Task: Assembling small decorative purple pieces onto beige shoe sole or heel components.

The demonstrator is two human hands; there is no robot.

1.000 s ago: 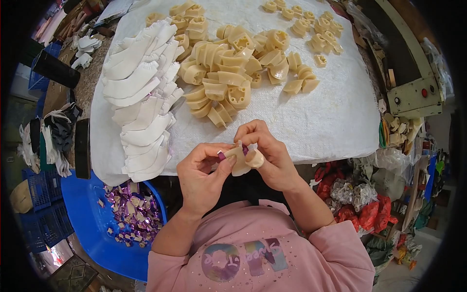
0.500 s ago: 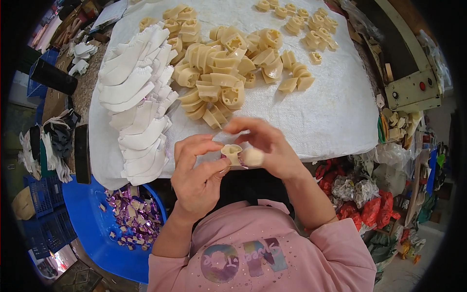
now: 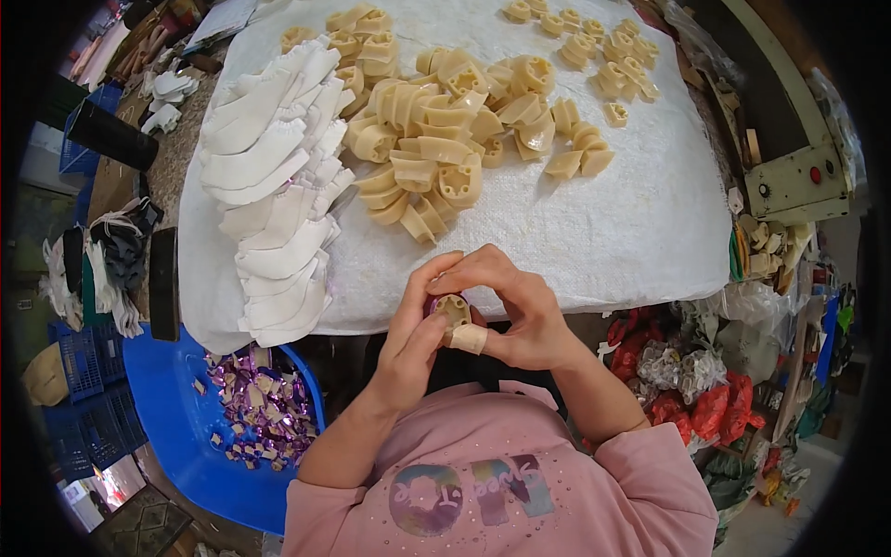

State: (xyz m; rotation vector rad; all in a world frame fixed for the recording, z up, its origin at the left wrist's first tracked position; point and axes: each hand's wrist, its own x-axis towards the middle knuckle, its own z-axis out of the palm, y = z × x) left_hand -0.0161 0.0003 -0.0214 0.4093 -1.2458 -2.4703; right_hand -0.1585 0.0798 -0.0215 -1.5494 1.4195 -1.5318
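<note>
While the cream moulded piece (image 3: 452, 309) sits between both hands near the white sheet (image 3: 603, 232), holed end up, long axis hard to tell, the left hand (image 3: 410, 339), fingers nearly closed, grips its left side; the right hand (image 3: 522, 314) arches round, wrapped thumb at its lower right, grip unclear.

Left grip (image 3: 413, 339) and right grip (image 3: 527, 316) curled close together

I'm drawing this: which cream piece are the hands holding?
The purple-edged cream piece between left hand and right hand; the piled cream pieces lie on the white sheet.
</note>
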